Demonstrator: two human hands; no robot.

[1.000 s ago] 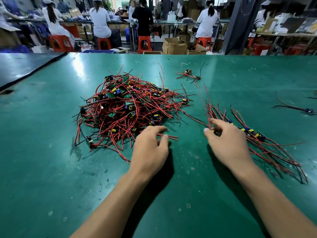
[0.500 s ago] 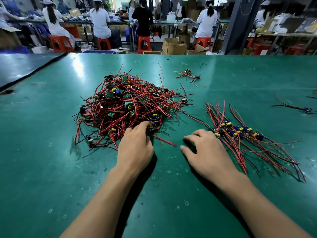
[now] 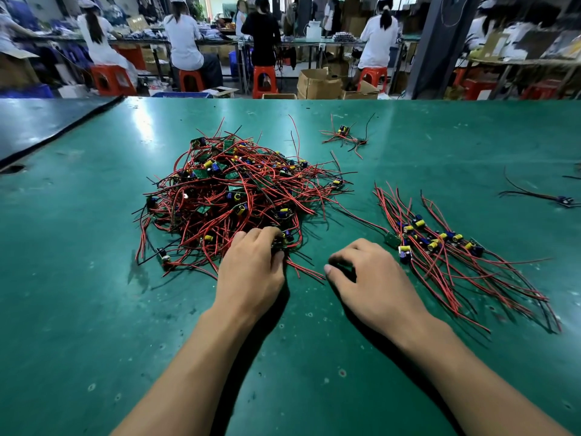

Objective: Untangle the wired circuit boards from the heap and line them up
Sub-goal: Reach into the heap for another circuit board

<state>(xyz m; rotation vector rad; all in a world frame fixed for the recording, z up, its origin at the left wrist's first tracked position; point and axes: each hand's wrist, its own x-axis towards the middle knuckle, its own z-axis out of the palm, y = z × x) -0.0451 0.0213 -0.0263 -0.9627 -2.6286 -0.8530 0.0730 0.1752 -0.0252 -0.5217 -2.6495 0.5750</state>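
Observation:
A tangled heap [image 3: 232,196] of small green circuit boards with red and black wires lies on the green table [image 3: 78,309], left of centre. My left hand [image 3: 251,272] is at the heap's near edge, its fingers curled around a board and wires there. To the right, several boards lie side by side in a row [image 3: 440,243], their wires trailing toward me. My right hand [image 3: 371,278] rests on the table between heap and row, fingers loosely curled, holding nothing.
A small wired board [image 3: 344,135] lies apart at the back centre, and another [image 3: 562,199] sits near the right edge. A dark mat [image 3: 37,127] covers the table's far left. Beyond the table's far edge, people sit on red stools at benches.
My right hand left the lined-up row and moved left to the bare table. My left hand pushed forward into the heap's near edge and closed its fingers on a board.

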